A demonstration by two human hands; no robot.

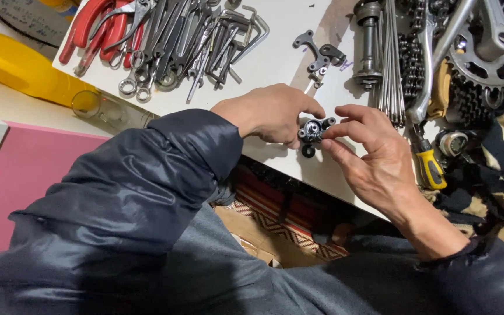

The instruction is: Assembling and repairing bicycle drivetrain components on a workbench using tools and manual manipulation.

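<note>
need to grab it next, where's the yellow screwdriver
In the head view the yellow screwdriver lies on the right, just beyond the right hand, below the spokes.

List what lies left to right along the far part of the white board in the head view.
Red-handled pliers → pile of wrenches and hex keys → small metal brackets → hub axle → bundle of spokes → toothed chainring.
</note>
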